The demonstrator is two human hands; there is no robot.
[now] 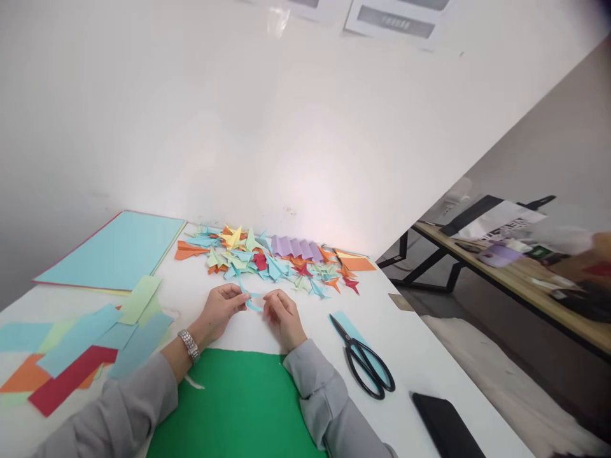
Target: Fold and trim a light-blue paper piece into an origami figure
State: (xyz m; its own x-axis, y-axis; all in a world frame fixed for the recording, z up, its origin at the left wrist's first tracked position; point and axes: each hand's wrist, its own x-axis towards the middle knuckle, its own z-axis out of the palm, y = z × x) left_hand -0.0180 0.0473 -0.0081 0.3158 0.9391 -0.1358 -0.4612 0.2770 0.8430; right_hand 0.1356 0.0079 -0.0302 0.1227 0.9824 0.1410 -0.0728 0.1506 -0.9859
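Observation:
My left hand (223, 310) pinches a folded light blue paper piece (254, 303) between thumb and fingers. Narrow ends of that paper stick out toward my right hand (282, 313), whose fingers are curled together close beside it. Whether the right fingertips grip the paper is hidden. Both hands are above the white table, just beyond a green sheet (233, 401). Behind them lies a heap of small folded paper planes (238, 259) in several colours. Black-handled scissors (365, 362) rest to the right, partly over a light blue paper strip (344, 323).
Loose coloured paper strips (79, 346) overlap at the left, in front of a stack of large sheets (114, 248). A pleated purple paper (296, 248) stands by the wall. A black phone-like object (446, 423) lies near the right edge. Beyond is a cluttered wooden table (515, 280).

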